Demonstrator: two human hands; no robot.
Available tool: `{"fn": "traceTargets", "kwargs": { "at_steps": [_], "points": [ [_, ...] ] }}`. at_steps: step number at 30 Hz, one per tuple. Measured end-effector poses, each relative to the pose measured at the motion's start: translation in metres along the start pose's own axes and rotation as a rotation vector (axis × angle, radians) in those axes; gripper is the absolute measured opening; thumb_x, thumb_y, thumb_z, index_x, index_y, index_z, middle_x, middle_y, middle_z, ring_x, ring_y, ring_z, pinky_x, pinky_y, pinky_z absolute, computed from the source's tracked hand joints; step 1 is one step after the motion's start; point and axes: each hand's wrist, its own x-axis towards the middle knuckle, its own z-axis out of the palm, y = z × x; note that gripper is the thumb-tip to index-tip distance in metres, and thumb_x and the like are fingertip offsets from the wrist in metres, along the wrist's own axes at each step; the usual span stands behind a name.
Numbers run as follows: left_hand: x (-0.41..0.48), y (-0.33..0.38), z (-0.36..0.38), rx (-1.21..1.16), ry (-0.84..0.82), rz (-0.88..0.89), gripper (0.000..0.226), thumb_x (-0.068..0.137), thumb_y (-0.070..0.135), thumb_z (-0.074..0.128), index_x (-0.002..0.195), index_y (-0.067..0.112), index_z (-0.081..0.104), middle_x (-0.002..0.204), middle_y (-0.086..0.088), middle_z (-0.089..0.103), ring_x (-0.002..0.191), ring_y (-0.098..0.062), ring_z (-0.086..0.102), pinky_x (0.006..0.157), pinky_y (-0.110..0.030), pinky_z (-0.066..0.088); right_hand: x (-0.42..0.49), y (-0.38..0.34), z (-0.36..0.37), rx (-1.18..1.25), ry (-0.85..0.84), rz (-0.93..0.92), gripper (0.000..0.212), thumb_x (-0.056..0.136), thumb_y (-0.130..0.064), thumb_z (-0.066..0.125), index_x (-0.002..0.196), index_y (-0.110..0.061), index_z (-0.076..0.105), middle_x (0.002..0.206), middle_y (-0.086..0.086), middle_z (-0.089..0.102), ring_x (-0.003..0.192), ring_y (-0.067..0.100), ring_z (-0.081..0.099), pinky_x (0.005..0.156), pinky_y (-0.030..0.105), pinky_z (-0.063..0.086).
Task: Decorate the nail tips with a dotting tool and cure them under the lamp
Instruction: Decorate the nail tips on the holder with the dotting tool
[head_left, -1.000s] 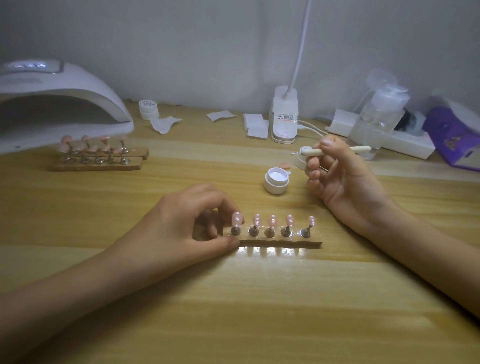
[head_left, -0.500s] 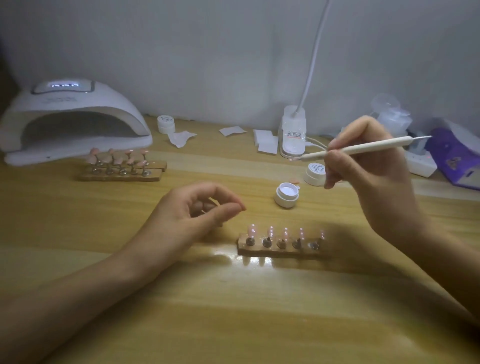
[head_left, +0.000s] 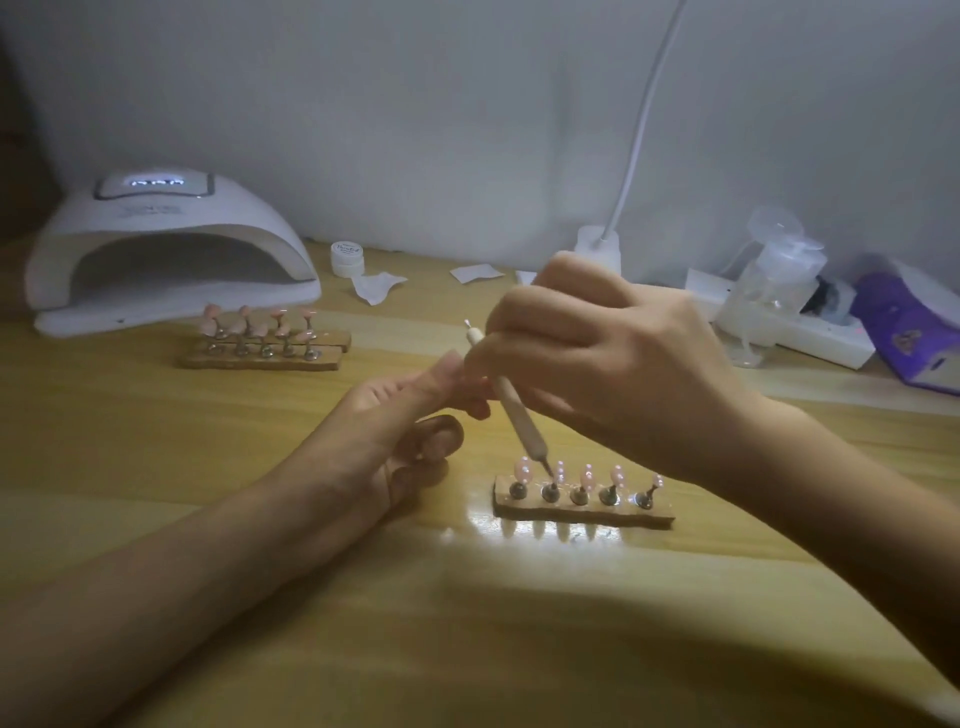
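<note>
A wooden strip (head_left: 582, 512) near the table's middle holds several pink nail tips (head_left: 523, 470) on metal stands. My right hand (head_left: 613, 358) grips a white dotting tool (head_left: 511, 405), slanted down, its fine tip right by the second nail tip from the left. My left hand (head_left: 395, 421) hovers left of the strip, fingers loosely curled, its fingertips meeting my right hand's fingers beside the tool's shaft. At the back left, a white curing lamp (head_left: 171, 254) with a lit display has its mouth facing me.
A second wooden holder (head_left: 265, 358) of pink tips lies before the lamp. A small white jar (head_left: 347, 258), paper scraps (head_left: 376, 286), a desk lamp base (head_left: 597, 249), a pump bottle (head_left: 769, 291), a power strip (head_left: 810, 332) and a purple pack (head_left: 904, 332) line the back.
My right hand swung the dotting tool from level above the jars down to the nail tips. My left hand let go of the strip and rose toward the right hand. The view tilted up.
</note>
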Motion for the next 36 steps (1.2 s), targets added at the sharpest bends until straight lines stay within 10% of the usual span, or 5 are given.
{"fn": "traceTargets", "kwargs": {
  "at_steps": [21, 28, 36],
  "points": [
    [0.005, 0.003, -0.003, -0.185, 0.068, -0.104, 0.009, 0.058, 0.028, 0.080, 0.061, 0.025, 0.072, 0.062, 0.009, 0.052, 0.051, -0.004, 0.042, 0.043, -0.017, 0.036, 0.006, -0.008, -0.010, -0.109, -0.208, -0.163, 0.035, 0.096, -0.004, 0.049, 0.098, -0.028, 0.074, 0.086, -0.007, 0.062, 0.082, 0.013, 0.053, 0.043, 0.026, 0.035],
    [0.003, 0.001, -0.004, -0.177, 0.036, -0.142, 0.018, 0.076, 0.032, 0.064, 0.071, 0.017, 0.072, 0.073, 0.002, 0.060, 0.056, -0.006, 0.054, 0.051, -0.017, 0.050, -0.080, 0.035, -0.029, 0.225, -0.341, 0.411, 0.016, 0.092, -0.021, 0.061, 0.103, -0.027, 0.071, 0.093, -0.012, 0.063, 0.081, 0.007, 0.053, 0.056, 0.036, 0.054],
    [0.006, -0.001, -0.004, -0.092, 0.001, -0.132, 0.021, 0.081, 0.033, 0.062, 0.074, 0.016, 0.073, 0.068, 0.000, 0.055, 0.055, -0.006, 0.052, 0.052, -0.017, 0.048, -0.133, 0.045, -0.028, 0.826, -0.614, 0.708, 0.035, 0.084, -0.021, 0.075, 0.115, -0.036, 0.071, 0.105, -0.013, 0.059, 0.085, 0.002, 0.060, 0.065, 0.007, 0.040]
  ]
}}
